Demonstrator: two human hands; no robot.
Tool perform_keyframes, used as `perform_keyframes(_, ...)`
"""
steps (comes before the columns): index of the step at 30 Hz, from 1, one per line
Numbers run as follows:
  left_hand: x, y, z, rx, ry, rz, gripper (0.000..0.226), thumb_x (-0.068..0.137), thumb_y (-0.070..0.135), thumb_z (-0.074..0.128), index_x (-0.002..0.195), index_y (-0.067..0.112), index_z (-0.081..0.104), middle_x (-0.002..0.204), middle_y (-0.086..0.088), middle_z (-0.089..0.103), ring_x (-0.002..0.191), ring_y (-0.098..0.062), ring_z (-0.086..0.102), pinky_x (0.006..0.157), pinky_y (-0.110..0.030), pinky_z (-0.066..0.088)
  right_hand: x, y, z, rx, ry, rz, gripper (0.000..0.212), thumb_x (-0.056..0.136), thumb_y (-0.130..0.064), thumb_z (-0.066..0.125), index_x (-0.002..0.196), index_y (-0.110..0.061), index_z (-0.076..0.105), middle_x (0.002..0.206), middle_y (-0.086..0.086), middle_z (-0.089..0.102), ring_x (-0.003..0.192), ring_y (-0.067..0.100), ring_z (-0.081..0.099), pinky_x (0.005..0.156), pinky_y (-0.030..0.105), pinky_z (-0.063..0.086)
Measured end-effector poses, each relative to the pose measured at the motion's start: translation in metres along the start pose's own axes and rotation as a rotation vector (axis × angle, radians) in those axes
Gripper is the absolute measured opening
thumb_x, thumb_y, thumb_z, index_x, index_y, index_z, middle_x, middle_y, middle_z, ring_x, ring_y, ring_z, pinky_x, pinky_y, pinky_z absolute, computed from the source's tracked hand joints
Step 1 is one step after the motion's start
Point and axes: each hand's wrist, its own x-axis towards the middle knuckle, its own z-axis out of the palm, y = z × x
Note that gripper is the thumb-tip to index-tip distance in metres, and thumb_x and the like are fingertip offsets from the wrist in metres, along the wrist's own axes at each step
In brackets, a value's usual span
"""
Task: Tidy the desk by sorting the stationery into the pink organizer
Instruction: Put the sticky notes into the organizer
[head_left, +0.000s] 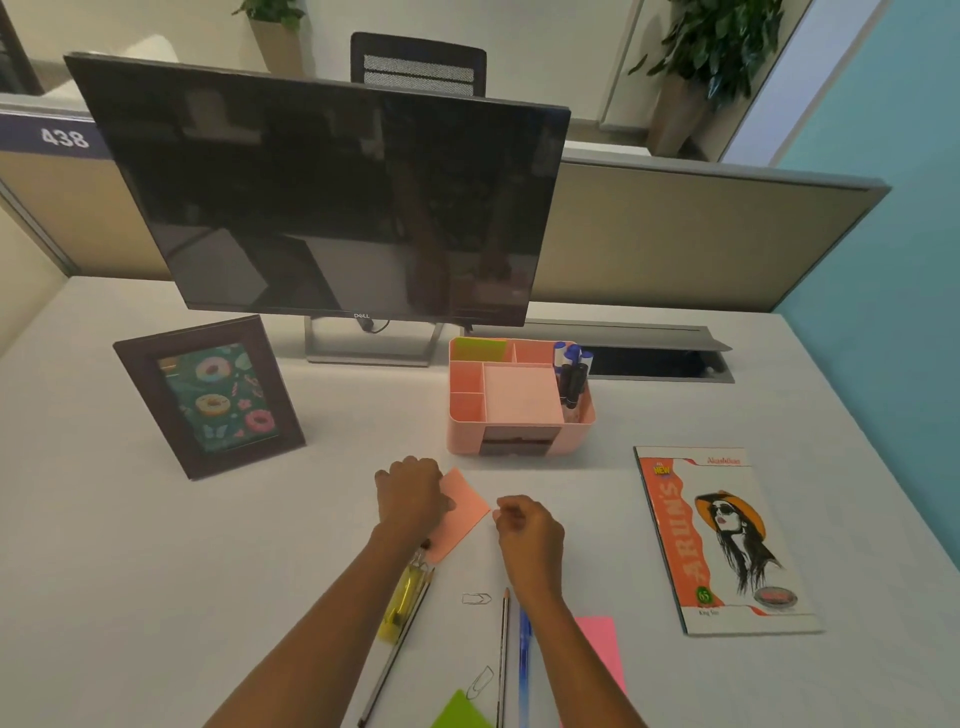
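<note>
Both hands attend one orange note pad (465, 514): left hand (413, 496) fingers curled over its edge; right hand (527, 530) fingers curled beside its free corner, grip indeterminate. Advise lifting it flat; the pink organizer (464, 434) stands beyond the fingertips, near.

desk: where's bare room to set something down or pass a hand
Bare desk lies between the picture frame and the organizer, left of the left forearm below the frame, and between the right hand and the notebook. Crowded between the forearms: pencils, pen, paper clips, sticky notes.
</note>
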Motion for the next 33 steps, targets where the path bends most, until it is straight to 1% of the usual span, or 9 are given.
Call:
perform_keyframes(4,-0.009,-0.001,-0.001,-0.265,0.032,-0.037,0.028,0.083,0.038,0.067,0.107,0.025,0.066,0.107,0.002,0.066,0.097,-0.020,0.060,0.091,-0.037,0.038,0.002,0.001,-0.002,0.003,-0.009,0.038,0.019,0.089,-0.012,0.062,0.107,-0.011,0.067,0.109,0.004,0.068,0.089,0.008,0.058,0.071,-0.002,0.037)
perform_keyframes(8,-0.020,0.002,-0.008,-0.631,0.081,0.019,0.018,0.084,0.036,0.070,0.098,0.026,0.071,0.100,0.007,0.069,0.081,-0.012,0.059,0.073,-0.026,0.045,0.006,-0.001,-0.003,0.089,-0.038,0.104,0.023,0.089,-0.015,0.062,0.112,-0.012,0.065,0.110,0.005,0.068,0.097,0.017,0.062,0.085,0.021,0.047)
perform_keyframes(12,-0.024,0.002,-0.017,-0.860,0.045,0.066,0.012,0.076,0.043,0.075,0.086,0.038,0.071,0.095,0.011,0.071,0.085,-0.015,0.064,0.076,-0.035,0.053,0.011,-0.007,-0.006,0.270,0.029,0.146,0.025,0.086,-0.016,0.065,0.111,-0.015,0.065,0.103,0.005,0.068,0.090,0.019,0.063,0.077,0.024,0.052)
perform_keyframes(15,-0.024,0.003,-0.025,-1.013,0.099,0.059,0.017,0.068,0.051,0.074,0.082,0.041,0.073,0.091,0.013,0.072,0.086,-0.014,0.067,0.080,-0.044,0.056,0.014,-0.025,-0.015,0.487,0.051,0.145,0.011,0.085,-0.008,0.066,0.094,-0.015,0.068,0.095,0.008,0.071,0.083,0.018,0.068,0.068,0.025,0.058)
perform_keyframes(18,-0.021,0.011,-0.042,-1.071,0.217,0.089,0.020,0.078,0.040,0.074,0.097,0.032,0.074,0.101,0.006,0.074,0.090,-0.015,0.068,0.082,-0.039,0.056,0.025,-0.048,-0.025,0.510,0.088,0.051,0.014,0.085,-0.008,0.066,0.087,-0.021,0.068,0.092,0.001,0.070,0.083,0.016,0.069,0.069,0.027,0.059)
perform_keyframes(22,-0.006,0.025,-0.074,-1.026,0.351,0.121,0.028,0.088,0.029,0.067,0.111,0.014,0.071,0.108,-0.004,0.072,0.093,-0.017,0.065,0.086,-0.033,0.052,0.055,-0.083,-0.038,0.398,0.154,-0.102,0.017,0.087,-0.014,0.065,0.103,-0.013,0.071,0.095,-0.020,0.058,0.089,0.010,0.061,0.080,0.027,0.056)
perform_keyframes(25,0.016,0.032,-0.095,-0.954,0.443,0.081,0.025,0.086,0.035,0.067,0.106,0.021,0.074,0.098,-0.001,0.074,0.085,-0.016,0.067,0.080,-0.034,0.056,0.082,-0.110,-0.046,0.332,0.230,-0.190,0.019,0.087,-0.018,0.065,0.105,-0.014,0.071,0.102,-0.003,0.067,0.091,0.015,0.063,0.079,0.023,0.053)
perform_keyframes(28,0.037,0.041,-0.114,-0.916,0.541,0.092,0.019,0.084,0.037,0.066,0.098,0.027,0.075,0.088,0.008,0.074,0.077,-0.009,0.067,0.074,-0.032,0.057,0.105,-0.133,-0.049,0.296,0.269,-0.307,0.018,0.087,-0.018,0.065,0.103,-0.015,0.072,0.092,-0.008,0.069,0.083,0.007,0.062,0.073,0.008,0.046)
perform_keyframes(33,0.065,0.051,-0.126,-0.849,0.600,0.053,0.016,0.088,0.032,0.065,0.098,0.024,0.074,0.093,0.006,0.074,0.078,-0.007,0.064,0.067,-0.024,0.053,0.133,-0.149,-0.037,0.227,0.299,-0.328,0.020,0.091,-0.022,0.059,0.107,-0.015,0.071,0.103,-0.003,0.071,0.087,0.005,0.058,0.063,-0.004,0.037)
